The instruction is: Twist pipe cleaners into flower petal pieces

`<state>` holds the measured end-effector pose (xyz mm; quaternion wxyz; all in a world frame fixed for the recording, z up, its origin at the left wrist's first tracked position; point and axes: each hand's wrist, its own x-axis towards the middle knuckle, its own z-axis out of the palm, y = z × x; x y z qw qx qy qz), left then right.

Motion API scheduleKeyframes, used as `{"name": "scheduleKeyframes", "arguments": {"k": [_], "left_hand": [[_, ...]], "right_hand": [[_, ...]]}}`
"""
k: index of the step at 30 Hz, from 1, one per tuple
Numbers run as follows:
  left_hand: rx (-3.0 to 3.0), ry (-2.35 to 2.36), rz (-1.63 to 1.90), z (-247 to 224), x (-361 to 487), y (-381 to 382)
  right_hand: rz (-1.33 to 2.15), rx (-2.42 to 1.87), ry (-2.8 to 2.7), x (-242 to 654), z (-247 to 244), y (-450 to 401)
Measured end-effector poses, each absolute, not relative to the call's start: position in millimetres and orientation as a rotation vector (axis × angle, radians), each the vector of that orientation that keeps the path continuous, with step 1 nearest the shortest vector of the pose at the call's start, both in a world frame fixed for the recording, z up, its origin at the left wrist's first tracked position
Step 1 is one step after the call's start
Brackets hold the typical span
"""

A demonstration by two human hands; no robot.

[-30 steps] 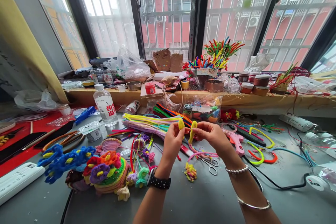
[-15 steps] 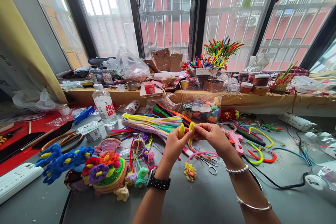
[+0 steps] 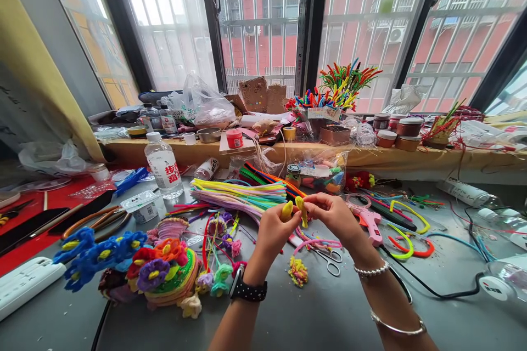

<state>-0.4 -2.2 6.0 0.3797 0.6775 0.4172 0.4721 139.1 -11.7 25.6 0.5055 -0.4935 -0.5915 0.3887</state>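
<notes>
My left hand (image 3: 276, 230) is closed on a yellow pipe cleaner (image 3: 287, 210), whose folded loop sticks up between the fingers. Opposite it, my right hand (image 3: 329, 214) pinches another yellow part (image 3: 302, 213) of what looks like the same piece; the fingers hide where the parts join. Both hands hover over the grey table, close together. Below them lie a small yellow-and-pink fuzzy tuft (image 3: 297, 272) and scissors (image 3: 328, 259). Just behind the left hand rests a bundle of pastel pipe cleaners (image 3: 239, 194).
Fuzzy flowers (image 3: 154, 273) and a water bottle (image 3: 163, 167) stand at left. To the right are a pink glue gun (image 3: 373, 225), its black cable and loose bent pipe cleaners. A cluttered window ledge (image 3: 197, 152) runs along the back.
The yellow loop at my left hand leans further right and shows more. The yellow part at my right fingers has shifted slightly down and right. The hands stay almost in place.
</notes>
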Motion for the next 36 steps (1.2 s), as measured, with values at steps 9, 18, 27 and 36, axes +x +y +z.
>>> {"name": "scheduleKeyframes", "arguments": {"k": [9, 18, 27, 36], "left_hand": [[1.817, 1.253, 1.342, 3.2, 3.6, -3.5], [1.97, 1.375, 1.551, 2.1, 4.4, -5.9], [2.112, 1.337, 1.45, 6.3, 2.6, -9.8], [2.02, 1.349, 1.391, 6.4, 5.9, -11.2]], "right_hand": [[0.787, -1.255, -1.465, 129.6, 21.0, -11.0], [0.811, -1.187, -1.358, 122.7, 18.2, -11.0], [0.975, -1.042, -1.358, 123.9, 18.2, -10.2], [0.959, -1.004, -1.452, 123.8, 10.4, -5.1]]}}
